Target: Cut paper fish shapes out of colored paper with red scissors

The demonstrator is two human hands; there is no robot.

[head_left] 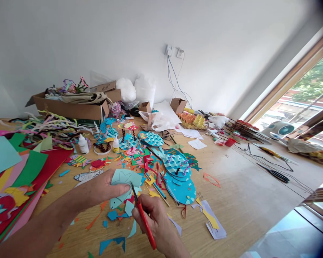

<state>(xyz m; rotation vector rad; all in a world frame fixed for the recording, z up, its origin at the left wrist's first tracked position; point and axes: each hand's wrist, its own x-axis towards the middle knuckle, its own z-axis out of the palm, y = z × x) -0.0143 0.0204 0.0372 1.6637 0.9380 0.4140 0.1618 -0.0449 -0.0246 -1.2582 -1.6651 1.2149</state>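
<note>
My left hand (105,188) pinches a piece of light blue paper (124,176) with a pencil-like outline drawn on it, thumb on top. My right hand (153,218) grips red-handled scissors (144,220), whose dark blades point up and away at the paper's right edge. Whether the blades have paper between them I cannot tell. Just below the sheet lies a light blue fish shape (114,203) with a drawn eye, partly covered. Blue paper scraps (112,215) are strewn on the table under my hands.
Colored paper sheets (40,165) are stacked at the left. Blue scaly paper fish (179,182) and two white glue bottles (83,144) stand among scraps. Pipe cleaners (51,125) and a cardboard box (67,107) are behind. Black scissors (274,173) and cables lie at the right.
</note>
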